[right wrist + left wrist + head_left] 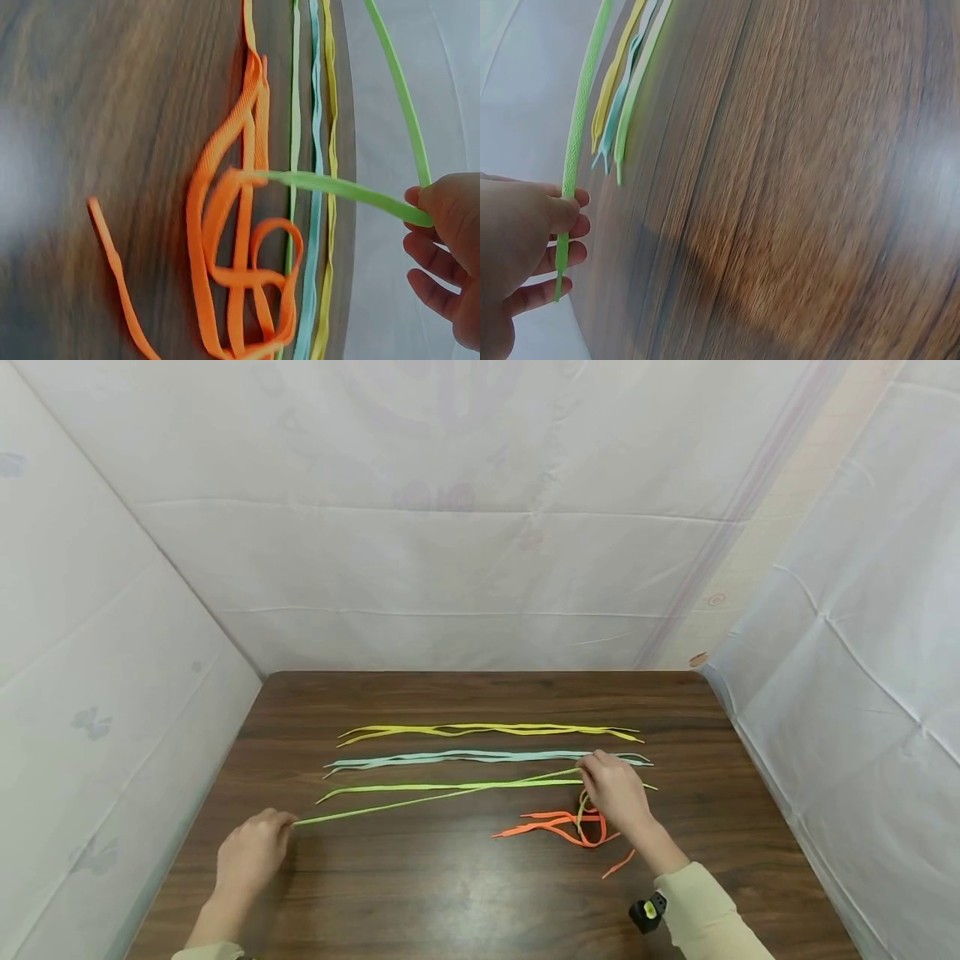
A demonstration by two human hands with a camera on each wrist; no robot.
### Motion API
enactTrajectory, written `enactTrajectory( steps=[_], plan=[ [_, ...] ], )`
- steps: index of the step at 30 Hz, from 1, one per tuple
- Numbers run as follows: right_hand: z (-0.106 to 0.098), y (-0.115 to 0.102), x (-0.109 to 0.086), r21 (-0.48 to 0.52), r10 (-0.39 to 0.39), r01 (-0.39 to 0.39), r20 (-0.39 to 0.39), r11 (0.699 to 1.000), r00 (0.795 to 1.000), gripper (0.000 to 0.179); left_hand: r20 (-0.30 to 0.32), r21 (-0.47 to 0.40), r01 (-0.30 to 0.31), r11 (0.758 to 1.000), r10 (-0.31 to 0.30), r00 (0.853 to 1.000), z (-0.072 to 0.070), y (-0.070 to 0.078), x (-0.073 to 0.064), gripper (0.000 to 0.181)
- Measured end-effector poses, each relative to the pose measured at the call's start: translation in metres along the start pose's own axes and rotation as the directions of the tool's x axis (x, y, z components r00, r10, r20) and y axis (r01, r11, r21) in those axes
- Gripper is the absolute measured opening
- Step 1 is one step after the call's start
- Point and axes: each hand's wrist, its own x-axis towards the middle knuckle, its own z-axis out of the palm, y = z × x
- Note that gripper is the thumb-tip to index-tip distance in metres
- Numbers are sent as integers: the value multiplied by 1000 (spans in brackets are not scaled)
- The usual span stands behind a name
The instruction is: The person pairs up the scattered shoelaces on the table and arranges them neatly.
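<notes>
A bright green shoelace (390, 808) stretches above the table between both hands, slanting up to the right. Near its tip, my left hand (253, 852) pinches it between thumb and fingers, and the tip (559, 289) hangs below. My right hand (617, 789) pinches the same lace farther along; its tail (337, 187) runs down to a loose pile of orange shoelaces (199, 195). Whether the tail is caught in the pile, I cannot tell. Another green shoelace (420, 788) lies straight on the table, passing under the held one.
Light blue shoelaces (450, 757) and yellow shoelaces (405, 729) lie in roughly parallel rows beyond the green one. The dark wooden table (360, 893) is bordered by white cloth (465, 568) at the back and sides. A black device (647, 912) sits at the right wrist.
</notes>
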Motion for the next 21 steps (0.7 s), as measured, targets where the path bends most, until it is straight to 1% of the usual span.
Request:
enactTrajectory(
  steps=[6,11,14,21],
  plan=[
    [-7,18,-1,-55,-6,5,-22,998,1000,8,-4,6,24,1000,-24,1000,-4,-10,-1,18],
    [-12,31,-5,-79,44,-45,-11,996,999,9,-7,6,56,998,-56,998,-7,-14,2,9],
    [-15,39,-8,-79,75,-75,3,994,997,9,2,1,72,997,-72,997,-7,-17,3,5],
    [-18,54,-15,-90,83,-84,-9,992,996,8,29,5,91,996,-91,995,-5,-24,6,5]
  ],
)
